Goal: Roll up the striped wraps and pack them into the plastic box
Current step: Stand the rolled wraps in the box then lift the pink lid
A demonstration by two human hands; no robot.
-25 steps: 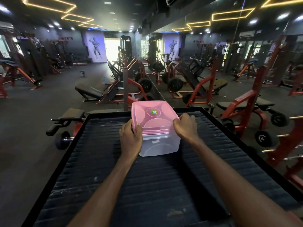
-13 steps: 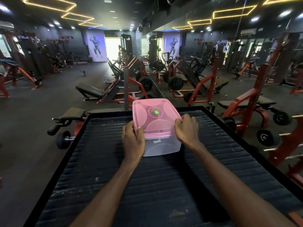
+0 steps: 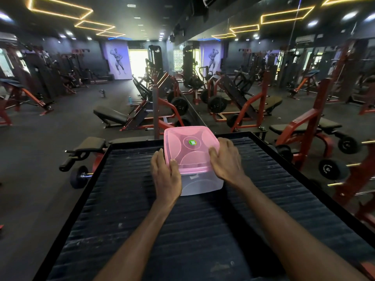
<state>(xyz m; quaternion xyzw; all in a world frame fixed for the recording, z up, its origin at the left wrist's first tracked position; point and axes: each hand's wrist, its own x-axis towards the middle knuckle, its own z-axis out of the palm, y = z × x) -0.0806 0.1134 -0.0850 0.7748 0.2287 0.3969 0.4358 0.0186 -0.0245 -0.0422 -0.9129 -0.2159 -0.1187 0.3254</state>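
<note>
Plastic box [image 3: 199,182] sat mid-counter [image 3: 121,230], pink lid [image 3: 190,148] on. Left hand [image 3: 165,177] and right hand [image 3: 226,160] gripped lid's opposite edges. No striped wraps visible; box contents unclear. Likely packing finished, closing lid.

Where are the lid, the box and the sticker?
lid [image 3: 199,158]: head view, bare pink top.
box [image 3: 200,184]: head view, clear front wall.
sticker [image 3: 192,142]: head view, its green middle.

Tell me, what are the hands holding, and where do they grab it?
Both hands hold the plastic box by its pink lid: the left hand on the lid's left edge, the right hand on its right edge.
</note>
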